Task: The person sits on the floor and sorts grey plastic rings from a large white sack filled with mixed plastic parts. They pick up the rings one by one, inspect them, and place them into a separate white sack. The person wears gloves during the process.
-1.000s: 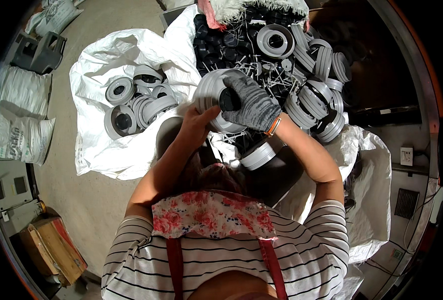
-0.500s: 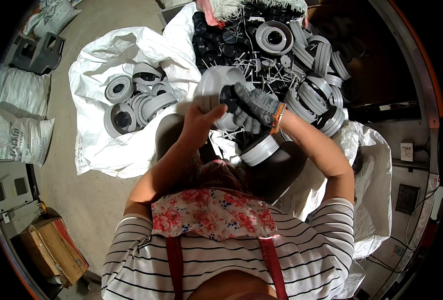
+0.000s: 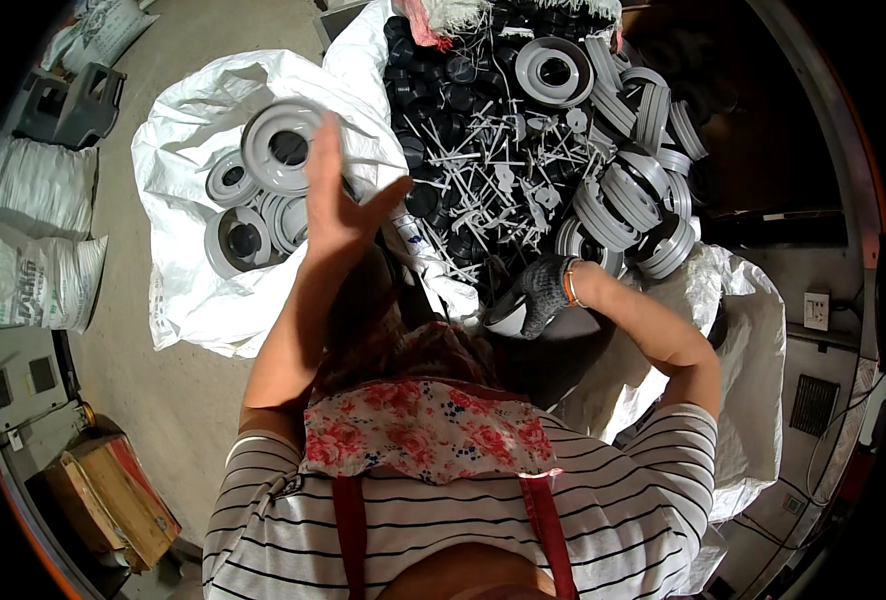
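My bare left hand [image 3: 338, 210] is open, its fingers stretched out and slightly blurred, over the near side of the white sack on the left. Just beyond its fingertips is a round grey plastic piece [image 3: 256, 150] with a black centre, above other grey pieces; whether it touches my fingers I cannot tell. My right hand [image 3: 546, 293], in a grey knitted glove, is curled over a grey plastic ring [image 3: 506, 319] at my lap. The glove and shadow hide most of that ring.
The white sack [image 3: 188, 120] holds several grey round pieces [image 3: 243, 240]. Ahead lie black round parts [image 3: 460, 68] and thin grey plastic sprues [image 3: 503, 180]. Stacked grey rings [image 3: 613, 205] stand at the right, beside another white sack [image 3: 748, 370]. A cardboard box [image 3: 118, 505] sits lower left.
My left hand has moved left and forward, with the round grey piece now over the sack. My right hand has left that piece and come down to the grey ring at my lap.
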A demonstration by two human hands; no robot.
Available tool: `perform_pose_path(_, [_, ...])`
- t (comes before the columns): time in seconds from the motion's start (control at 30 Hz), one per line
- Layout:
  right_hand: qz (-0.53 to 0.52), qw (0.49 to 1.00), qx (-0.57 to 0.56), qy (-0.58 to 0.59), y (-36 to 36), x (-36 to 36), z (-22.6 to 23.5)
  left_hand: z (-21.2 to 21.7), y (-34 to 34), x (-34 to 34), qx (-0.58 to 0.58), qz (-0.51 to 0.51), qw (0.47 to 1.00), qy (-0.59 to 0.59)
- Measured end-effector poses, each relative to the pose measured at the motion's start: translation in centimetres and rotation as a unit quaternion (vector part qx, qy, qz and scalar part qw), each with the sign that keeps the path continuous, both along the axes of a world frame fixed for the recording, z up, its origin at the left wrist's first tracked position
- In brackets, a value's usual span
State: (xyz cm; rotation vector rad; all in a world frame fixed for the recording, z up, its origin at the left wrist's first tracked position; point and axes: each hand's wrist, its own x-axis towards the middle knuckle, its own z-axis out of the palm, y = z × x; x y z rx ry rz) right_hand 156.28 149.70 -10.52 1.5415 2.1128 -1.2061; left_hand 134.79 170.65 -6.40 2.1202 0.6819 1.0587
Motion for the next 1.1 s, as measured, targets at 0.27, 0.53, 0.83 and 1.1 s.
perform_pose_path(0.27, [-0.394, 0.858, -0.012, 0.330, 5.4, 4.8, 7.2, -3.2, -2.7, 1.3, -0.270, -0.295, 0.916, 0.044])
perform_pose_path(0.53, [-0.483, 0.837, 0.254, 0.041, 17.0, 8.4, -3.5, -3.7, -1.9, 2.4, -0.622, -0.183, 0.759, -0.066])
perform_pose_path(0.83, [-0.459, 0.844, 0.190, -0.205, 25.2, 9.6, -14.2, -3.5, -0.8, 3.5, -0.585, -0.082, 0.805, -0.052])
perform_pose_path(1.1, [-0.481, 0.859, 0.175, -0.010, 18.2, 10.1, -3.6, -4.0, -1.8, 3.9, -0.593, -0.026, 0.799, -0.101])
